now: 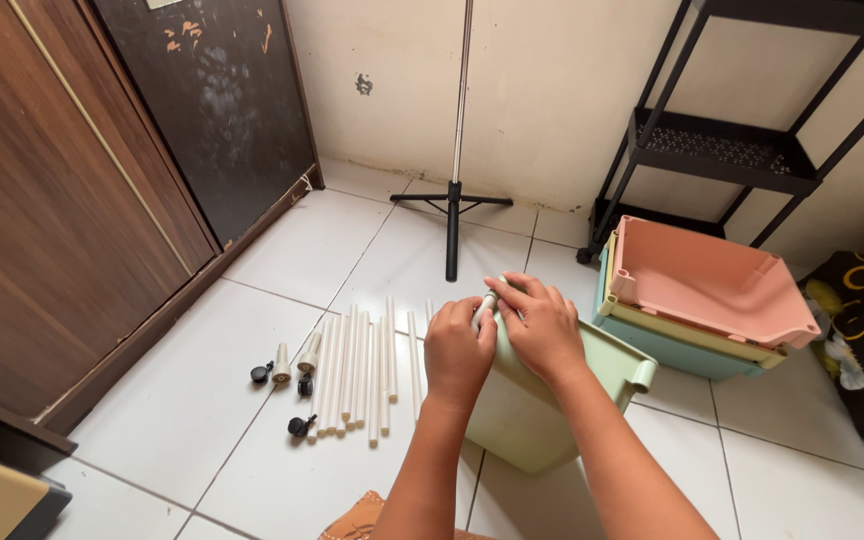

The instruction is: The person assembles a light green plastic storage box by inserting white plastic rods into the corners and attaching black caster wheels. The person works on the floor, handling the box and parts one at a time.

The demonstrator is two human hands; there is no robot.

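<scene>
My left hand (457, 352) and my right hand (540, 325) meet over the upper edge of a pale green plastic bin (537, 420) that stands on the tiled floor. Both hands grip a short white tube (486, 304) at the bin's corner; its lower end is hidden by my fingers. To the left of the bin, several long white tubes (357, 370) lie side by side on the tiles.
Three small black caster wheels (300, 426) and short cream connectors (281, 364) lie by the tubes. A stack of pink, yellow and blue bins (712, 285) sits at the right, before a black metal rack (722, 150). A stand's pole (455, 190) rises ahead. Wooden cabinets (62, 200) line the left.
</scene>
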